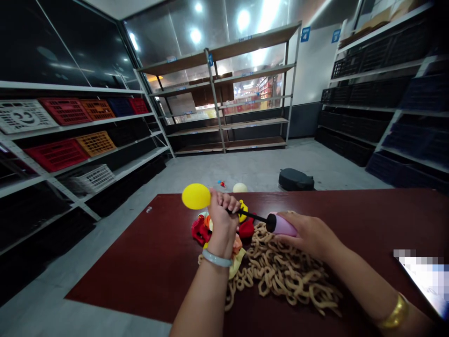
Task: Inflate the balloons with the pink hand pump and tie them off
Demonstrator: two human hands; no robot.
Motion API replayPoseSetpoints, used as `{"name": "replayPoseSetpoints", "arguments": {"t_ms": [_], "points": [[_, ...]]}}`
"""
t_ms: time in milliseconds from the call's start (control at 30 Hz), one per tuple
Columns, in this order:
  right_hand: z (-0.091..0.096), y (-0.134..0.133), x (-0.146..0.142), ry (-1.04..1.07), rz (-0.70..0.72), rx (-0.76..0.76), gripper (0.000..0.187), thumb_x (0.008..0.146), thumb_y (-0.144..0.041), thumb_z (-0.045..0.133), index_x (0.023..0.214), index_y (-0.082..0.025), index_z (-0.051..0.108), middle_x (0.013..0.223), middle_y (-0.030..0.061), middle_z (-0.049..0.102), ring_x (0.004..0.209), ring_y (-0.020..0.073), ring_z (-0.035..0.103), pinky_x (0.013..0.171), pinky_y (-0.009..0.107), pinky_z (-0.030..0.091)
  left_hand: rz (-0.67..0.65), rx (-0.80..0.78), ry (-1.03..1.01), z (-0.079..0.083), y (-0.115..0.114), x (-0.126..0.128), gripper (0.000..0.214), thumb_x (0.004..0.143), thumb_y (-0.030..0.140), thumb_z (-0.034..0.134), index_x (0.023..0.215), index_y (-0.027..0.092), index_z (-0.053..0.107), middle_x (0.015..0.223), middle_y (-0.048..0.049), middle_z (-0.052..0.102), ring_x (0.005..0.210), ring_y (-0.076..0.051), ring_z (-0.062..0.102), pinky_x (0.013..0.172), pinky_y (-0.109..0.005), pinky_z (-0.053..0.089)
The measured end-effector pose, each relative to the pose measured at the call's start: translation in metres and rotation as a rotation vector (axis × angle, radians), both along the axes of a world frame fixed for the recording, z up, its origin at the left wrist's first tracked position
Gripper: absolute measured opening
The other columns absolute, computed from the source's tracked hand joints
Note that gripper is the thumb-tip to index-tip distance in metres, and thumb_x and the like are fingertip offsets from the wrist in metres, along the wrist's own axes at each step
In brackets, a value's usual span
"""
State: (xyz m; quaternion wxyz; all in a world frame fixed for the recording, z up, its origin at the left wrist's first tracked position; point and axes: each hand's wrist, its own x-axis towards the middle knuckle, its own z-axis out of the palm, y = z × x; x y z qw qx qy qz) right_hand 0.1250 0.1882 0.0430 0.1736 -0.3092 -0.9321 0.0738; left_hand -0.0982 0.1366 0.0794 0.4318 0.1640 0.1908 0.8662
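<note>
The back wall (308, 86) is bearing blue signs (305, 34), one reading "4". Above the brown table (115, 267), a pink-and-black pump (271, 223) is slanting, its rod (254, 216) pointing left and slightly upward. The right hand (310, 232) is gripping the barrel (286, 226); the left hand (223, 209) is clasping the rod's far end, beside a yellow balloon (196, 196).

**Grey metal rack with brown shelves (215, 100) stands beyond grey floor (196, 171)**

At left, a white slatted plastic crate (26, 116) adjoins a red slatted plastic crate (65, 111). A rounded dark-grey case (296, 180) lies beyond the table.
</note>
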Motion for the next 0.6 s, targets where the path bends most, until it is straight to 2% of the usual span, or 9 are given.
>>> {"name": "replayPoseSetpoints", "arguments": {"t_ms": [100,200,300,500,600], "points": [[-0.002,0.008,0.009,-0.019,-0.002,-0.002,0.058,0.083,-0.063,0.046,0.129,-0.028,0.049,0.120,0.0063,0.063,0.102,0.0258,0.062,0.080,0.037,0.047,0.071,0.027,-0.023,0.008,-0.006,-0.023,0.052,0.083,0.047,0.057,0.058,0.020,0.022,0.041,0.0080,0.023,0.032,-0.006,0.023,0.037,-0.022,0.016],[-0.004,0.011,0.012,-0.038,-0.021,0.021,0.057,0.082,-0.063,0.046,0.127,-0.029,0.050,0.117,0.0056,0.065,0.099,0.0259,0.063,0.078,0.037,0.047,0.098,0.043,-0.027,0.009,-0.007,-0.027,0.051,0.083,0.045,0.058,0.059,0.020,0.021,0.041,0.0084,0.023,0.032,-0.006,0.023,0.037,-0.022,0.015],[-0.006,0.008,0.007,-0.058,-0.031,0.056,0.057,0.083,-0.064,0.044,0.127,-0.028,0.049,0.113,0.0064,0.066,0.094,0.0257,0.064,0.074,0.036,0.047,0.092,0.018,-0.033,0.003,-0.002,-0.010,0.049,0.083,0.045,0.058,0.059,0.020,0.023,0.042,0.0088,0.023,0.032,-0.005,0.023,0.037,-0.022,0.015],[-0.002,-0.008,-0.010,-0.039,-0.049,0.120,0.062,0.083,-0.066,0.042,0.128,-0.024,0.047,0.114,0.0090,0.065,0.096,0.0269,0.063,0.074,0.036,0.047,-0.040,-0.057,-0.056,-0.017,0.009,0.048,0.046,0.084,0.044,0.057,0.060,0.020,0.026,0.042,0.0080,0.024,0.032,-0.006,0.024,0.036,-0.022,0.014],[0.000,-0.014,-0.015,-0.018,-0.060,0.136,0.060,0.081,-0.066,0.046,0.124,-0.024,0.049,0.111,0.0084,0.066,0.093,0.0266,0.063,0.071,0.036,0.046,-0.067,-0.051,-0.053,-0.022,0.009,0.062,0.045,0.085,0.044,0.056,0.060,0.019,0.027,0.042,0.0077,0.025,0.032,-0.007,0.025,0.036,-0.022,0.014]]}}
